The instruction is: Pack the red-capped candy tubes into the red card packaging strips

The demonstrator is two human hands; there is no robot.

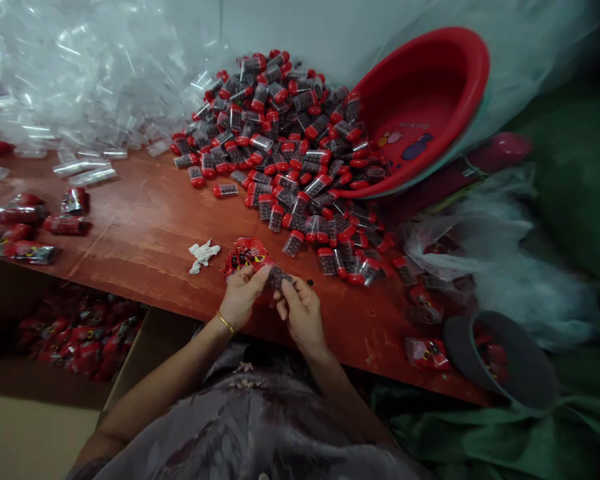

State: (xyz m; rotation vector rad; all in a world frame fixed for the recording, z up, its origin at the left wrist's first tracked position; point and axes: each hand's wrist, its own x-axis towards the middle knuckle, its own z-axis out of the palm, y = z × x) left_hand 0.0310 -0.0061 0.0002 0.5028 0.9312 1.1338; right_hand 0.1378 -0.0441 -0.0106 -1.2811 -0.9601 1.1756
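My left hand point(242, 293) pinches a red printed wrapper point(245, 255) at the near edge of the reddish wooden table point(140, 227). My right hand point(300, 308) is closed on a small clear tube of dark candy point(279, 277), held against the wrapper's open end. Both hands touch each other over the table edge. A gold bracelet point(225, 322) circles my left wrist. A big heap of red-capped candy tubes point(290, 147) lies just beyond my hands.
A tipped red basin point(420, 100) leans at the back right. Clear plastic sleeves point(80, 73) pile up at the back left. Wrapped red packs point(25, 223) lie at the left; more fill a box point(80, 330) below. A white scrap point(203, 254) sits nearby.
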